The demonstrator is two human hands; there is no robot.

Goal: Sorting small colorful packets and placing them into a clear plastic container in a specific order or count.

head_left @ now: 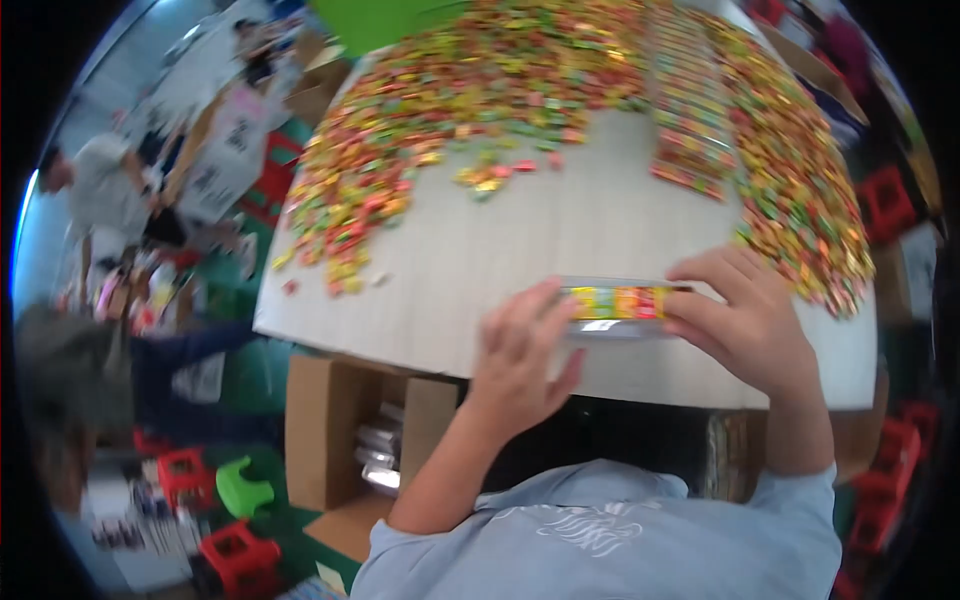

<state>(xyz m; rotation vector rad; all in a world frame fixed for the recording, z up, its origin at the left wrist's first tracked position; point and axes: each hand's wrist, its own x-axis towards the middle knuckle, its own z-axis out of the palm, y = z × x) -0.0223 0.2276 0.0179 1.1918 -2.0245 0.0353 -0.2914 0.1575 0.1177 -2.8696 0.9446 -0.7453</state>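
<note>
Near the front of the table, a clear plastic box (622, 328) lies between my hands, with a short row of wrapped candies (620, 303) in yellow, green, orange and red inside. My left hand (520, 355) grips the box's left end with its fingertips, the thumb held apart below. At the opposite end, the thumb and fingers of my right hand (745, 315) close round the box's edge beside the red candy. Whether a loose candy is also under those fingertips is hidden. Beyond my hands, a large heap of similar candies (480, 90) spreads over the white table (500, 240).
Stacked clear boxes filled with candies (690, 110) stand at the back right, beside more loose candies (800, 200). An open cardboard box (310, 430) below the table's front left edge holds several clear packages. Red stools (240, 560) and a green stool (243, 487) stand left, near other people.
</note>
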